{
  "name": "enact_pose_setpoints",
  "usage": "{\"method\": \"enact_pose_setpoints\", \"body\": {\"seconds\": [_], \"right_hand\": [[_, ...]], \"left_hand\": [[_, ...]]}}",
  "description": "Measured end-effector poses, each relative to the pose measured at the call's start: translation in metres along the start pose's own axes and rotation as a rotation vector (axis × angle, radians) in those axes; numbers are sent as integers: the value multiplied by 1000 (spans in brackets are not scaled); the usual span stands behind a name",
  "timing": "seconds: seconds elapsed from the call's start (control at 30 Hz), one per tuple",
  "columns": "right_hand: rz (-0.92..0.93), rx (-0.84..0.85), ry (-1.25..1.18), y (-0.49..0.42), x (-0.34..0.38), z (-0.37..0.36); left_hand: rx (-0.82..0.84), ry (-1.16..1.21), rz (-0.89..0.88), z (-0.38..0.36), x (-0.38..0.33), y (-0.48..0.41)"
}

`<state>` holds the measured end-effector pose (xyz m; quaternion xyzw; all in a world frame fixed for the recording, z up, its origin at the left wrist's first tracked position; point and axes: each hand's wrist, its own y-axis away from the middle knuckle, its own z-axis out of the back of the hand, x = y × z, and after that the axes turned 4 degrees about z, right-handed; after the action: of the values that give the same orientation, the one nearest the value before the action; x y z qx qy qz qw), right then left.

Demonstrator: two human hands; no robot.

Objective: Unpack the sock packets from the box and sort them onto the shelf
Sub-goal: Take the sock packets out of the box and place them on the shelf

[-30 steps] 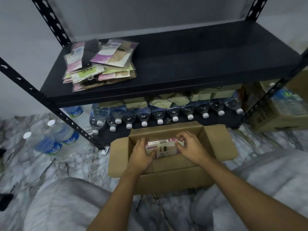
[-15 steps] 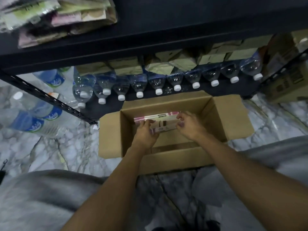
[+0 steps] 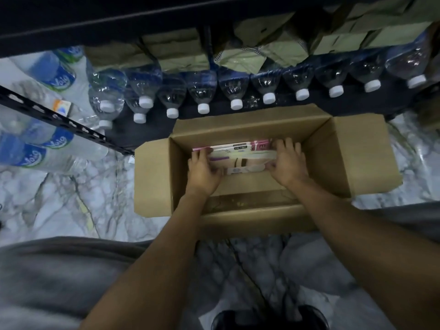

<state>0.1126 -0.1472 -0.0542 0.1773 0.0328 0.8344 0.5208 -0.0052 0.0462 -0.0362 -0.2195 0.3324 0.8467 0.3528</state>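
- The marble floor, white with grey veins, carries an open cardboard box with its flaps spread.
- Loose water bottles lie on their sides on the floor, left of the box.
- The black lower shelf holds a row of water bottles, white caps facing out.

The open corrugated cardboard box is plain tan. The flat sock packets inside are white with pink bands. The clear plastic water bottles have white caps and blue labels. The marble floor is white, veined grey. The metal shelf is black.
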Motion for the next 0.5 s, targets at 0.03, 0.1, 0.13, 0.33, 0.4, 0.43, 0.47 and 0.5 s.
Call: {"method": "enact_pose_setpoints", "body": {"seconds": [0.03, 0.1, 0.13, 0.33, 0.4, 0.43, 0.47, 0.5], "right_hand": [[-2, 29, 12, 1, -1, -1], [11, 108, 66, 2, -5, -3], [12, 156, 76, 3, -6, -3], [-14, 342, -17, 15, -3, 0], [-47, 350, -59, 16, -5, 4], [-59, 346, -70, 15, -8, 5], [-67, 342, -80, 15, -11, 6], [-77, 337, -89, 14, -14, 6]], "left_hand": [[-13, -1, 6, 1, 0, 0], [-40, -23, 4, 3, 1, 3], [-55, -44, 1, 4, 2, 4], [-61, -170, 8, 9, 4, 9], [-64, -200, -5, 10, 4, 7], [-69, -217, -16, 10, 4, 6], [-72, -234, -27, 11, 3, 5], [-71, -252, -35, 12, 2, 4]]}}
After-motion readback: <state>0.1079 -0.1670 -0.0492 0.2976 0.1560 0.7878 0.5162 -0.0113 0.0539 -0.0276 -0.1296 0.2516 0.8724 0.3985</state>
